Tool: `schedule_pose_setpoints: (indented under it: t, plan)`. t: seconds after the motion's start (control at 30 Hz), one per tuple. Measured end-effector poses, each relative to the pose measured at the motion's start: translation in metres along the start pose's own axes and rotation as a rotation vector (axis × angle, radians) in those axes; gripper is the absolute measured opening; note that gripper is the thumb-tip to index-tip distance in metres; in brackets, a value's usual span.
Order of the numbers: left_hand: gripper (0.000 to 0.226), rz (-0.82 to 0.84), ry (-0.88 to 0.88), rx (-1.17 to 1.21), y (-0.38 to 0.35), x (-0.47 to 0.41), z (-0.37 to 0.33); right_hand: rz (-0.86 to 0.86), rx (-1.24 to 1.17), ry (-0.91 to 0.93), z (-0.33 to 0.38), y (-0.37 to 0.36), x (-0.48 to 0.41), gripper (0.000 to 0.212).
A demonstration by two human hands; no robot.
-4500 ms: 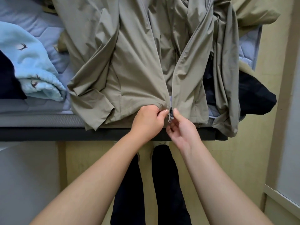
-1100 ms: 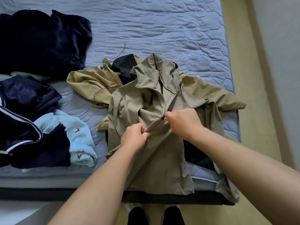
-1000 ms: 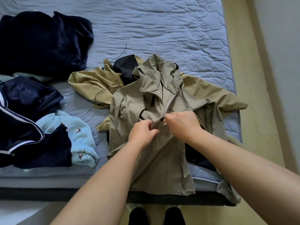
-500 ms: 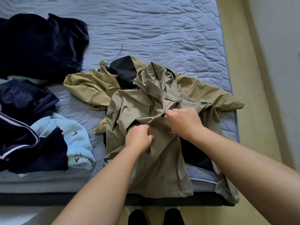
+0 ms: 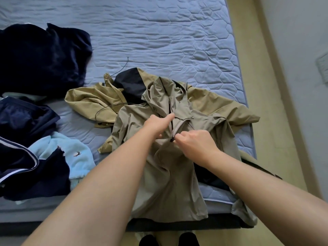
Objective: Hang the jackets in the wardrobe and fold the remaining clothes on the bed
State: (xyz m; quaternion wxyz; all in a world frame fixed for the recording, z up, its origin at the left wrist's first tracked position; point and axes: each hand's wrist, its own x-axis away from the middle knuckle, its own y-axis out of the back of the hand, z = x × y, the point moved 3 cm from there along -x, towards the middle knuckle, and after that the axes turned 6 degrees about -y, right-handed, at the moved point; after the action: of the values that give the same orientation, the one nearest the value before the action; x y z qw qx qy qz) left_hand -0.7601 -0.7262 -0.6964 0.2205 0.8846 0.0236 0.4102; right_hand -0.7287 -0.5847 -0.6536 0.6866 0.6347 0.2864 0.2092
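Observation:
A grey-khaki hooded jacket [image 5: 170,183] lies front up on the near edge of the bed [image 5: 168,38], its hem hanging over the edge. My right hand [image 5: 193,144] pinches the dark zipper pull [image 5: 171,139] at chest height. My left hand [image 5: 156,126] holds the fabric just left of the zipper, one digit stretched toward the collar. Under it lies a tan jacket [image 5: 223,107] with a black lining [image 5: 131,86].
A dark navy garment [image 5: 40,55] lies at the back left. A navy jacket with white piping [image 5: 23,144] and a light blue fleece [image 5: 78,157] sit at the left near edge. Wood floor [image 5: 262,86] and a wall run along the right.
The zipper has gone from the hem up to chest height over these seconds. In the last half second my left hand slid up from below the pull toward the collar; my right hand stayed on the pull.

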Motion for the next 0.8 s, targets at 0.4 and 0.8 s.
schedule_pose_setpoints:
  t: [0.4,0.8]
  plan:
    - [0.019,-0.164,0.023,0.699,0.001,0.016,0.019,0.694,-1.316,-1.191,-0.015,-0.054,0.011,0.037]
    - [0.036,-0.179,0.016,1.110,0.036,0.039,0.037,-0.032,-1.904,-1.829,-0.014,-0.070,-0.028,0.037]
